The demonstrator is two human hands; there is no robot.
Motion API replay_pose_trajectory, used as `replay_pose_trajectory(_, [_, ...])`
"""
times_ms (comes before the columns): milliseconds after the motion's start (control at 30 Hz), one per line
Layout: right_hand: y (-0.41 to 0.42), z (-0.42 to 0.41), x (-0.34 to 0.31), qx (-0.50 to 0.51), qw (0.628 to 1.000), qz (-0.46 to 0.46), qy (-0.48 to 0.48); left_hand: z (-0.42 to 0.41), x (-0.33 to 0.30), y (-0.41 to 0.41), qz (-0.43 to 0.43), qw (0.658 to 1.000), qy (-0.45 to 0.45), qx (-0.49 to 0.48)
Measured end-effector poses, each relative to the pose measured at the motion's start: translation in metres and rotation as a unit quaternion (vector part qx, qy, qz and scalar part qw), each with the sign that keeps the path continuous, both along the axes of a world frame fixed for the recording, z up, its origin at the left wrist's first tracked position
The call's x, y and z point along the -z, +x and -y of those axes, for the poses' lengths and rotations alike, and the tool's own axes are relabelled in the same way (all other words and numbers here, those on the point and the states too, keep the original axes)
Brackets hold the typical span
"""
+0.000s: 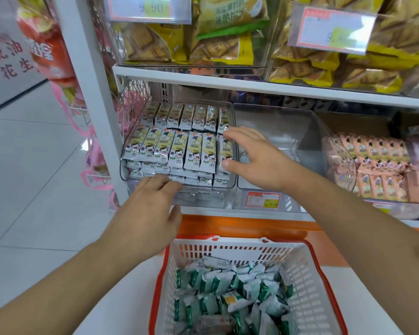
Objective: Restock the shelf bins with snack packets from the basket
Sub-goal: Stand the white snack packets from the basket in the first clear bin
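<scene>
Both forearms and the basket [310, 281] are running off the bottom edge, the left hand [150, 213] is covering the packet bin's [128, 176] front lip, and small print on the lower price tag [264, 199] is blurring beyond legibility.

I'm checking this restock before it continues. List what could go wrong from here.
1. The left bin is packed to its rim with yellow packets; the right hand, spread over the rightmost column, could push one over the edge.
2. The left hand touches the bin's front wall and might shift the bin forward.
3. The green packets in the basket differ from those in the left bin, so they could get mixed; the clear bin beside it looks empty.
</scene>
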State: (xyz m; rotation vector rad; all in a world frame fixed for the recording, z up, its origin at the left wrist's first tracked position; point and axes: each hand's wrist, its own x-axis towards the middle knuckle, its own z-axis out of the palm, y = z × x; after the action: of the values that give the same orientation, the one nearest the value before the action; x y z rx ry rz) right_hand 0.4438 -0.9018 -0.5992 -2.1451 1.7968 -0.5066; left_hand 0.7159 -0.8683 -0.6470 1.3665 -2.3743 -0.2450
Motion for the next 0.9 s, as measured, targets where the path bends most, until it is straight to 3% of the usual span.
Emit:
replay_pose_trajectory(100, [0.0,-0.025,-0.002,0.02,0.995,0.034,-0.088,-0.007,-0.005,0.0,-0.005,0.999,0.049,0.011])
replay_pose_trajectory(200, [0.009,-0.066,0.004,0.02,0.989,0.069,-0.128,-0.014,0.009,0.0,0.048,0.989,0.133,0.048])
replay_pose_trajectory(300, [0.019,-0.105,0.037,-0.022,0.996,0.07,-0.041,-0.025,0.041,0.001,0.149,0.962,0.208,0.096])
replay_pose_trajectory(400, [0.021,-0.131,0.1,-0.059,0.995,-0.025,0.076,-0.038,0.076,0.005,0.255,0.919,0.283,0.1])
replay_pose_trajectory(567, [0.025,-0.171,0.215,-0.083,0.925,-0.128,0.348,-0.055,0.12,0.012,0.365,0.864,0.338,0.073])
replay_pose_trajectory(667, [0.036,-0.184,0.269,-0.092,0.909,-0.148,0.378,-0.056,0.13,0.013,0.382,0.846,0.363,0.082])
replay_pose_trajectory(900, [0.078,-0.194,0.325,-0.078,0.924,-0.184,0.325,-0.046,0.14,0.014,0.369,0.853,0.357,0.092])
